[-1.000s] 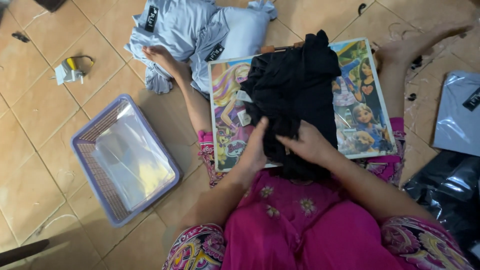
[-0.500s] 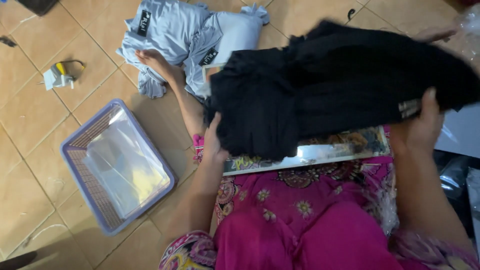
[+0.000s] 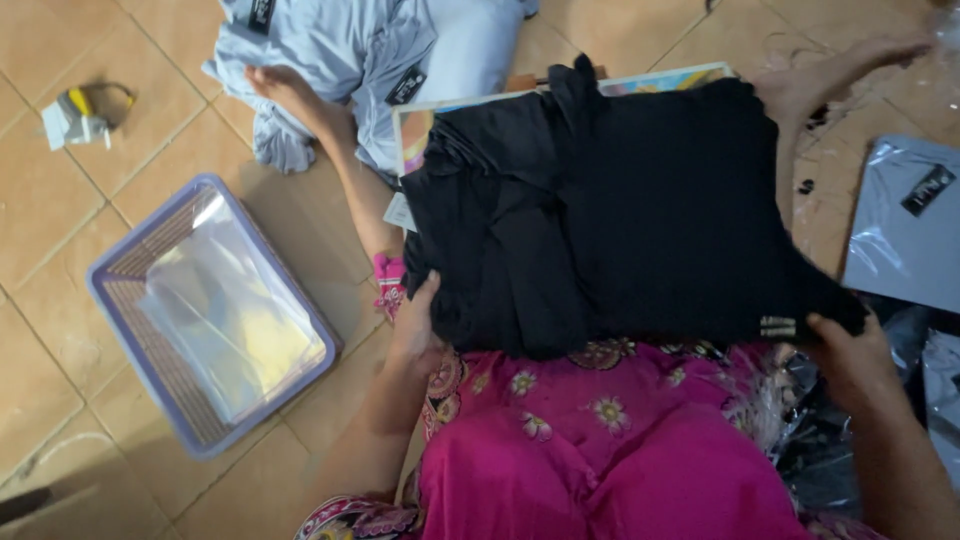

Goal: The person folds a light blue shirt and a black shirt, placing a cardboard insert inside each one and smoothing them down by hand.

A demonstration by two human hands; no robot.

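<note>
A black garment point(image 3: 620, 210) lies spread over a picture-printed board point(image 3: 420, 125) on my lap. My left hand point(image 3: 418, 325) grips the garment's near left edge. My right hand point(image 3: 850, 355) holds its near right corner, beside a small striped tag. The cloth covers almost all of the board; only the board's far left strip shows. My legs stretch out on the tiled floor, one foot point(image 3: 285, 90) at the far left and one foot point(image 3: 830, 75) at the far right.
A purple plastic basket point(image 3: 130, 270) holding clear plastic bags stands on the floor to my left. A pile of light blue garments point(image 3: 380, 40) lies beyond the board. A bagged grey garment point(image 3: 905, 225) and dark plastic bags point(image 3: 900, 400) lie at my right. A small tape dispenser point(image 3: 75, 115) sits far left.
The black garment went from bunched on the board to opened wide, then lowered flat over it. My right hand swung out and down to the near right corner.
</note>
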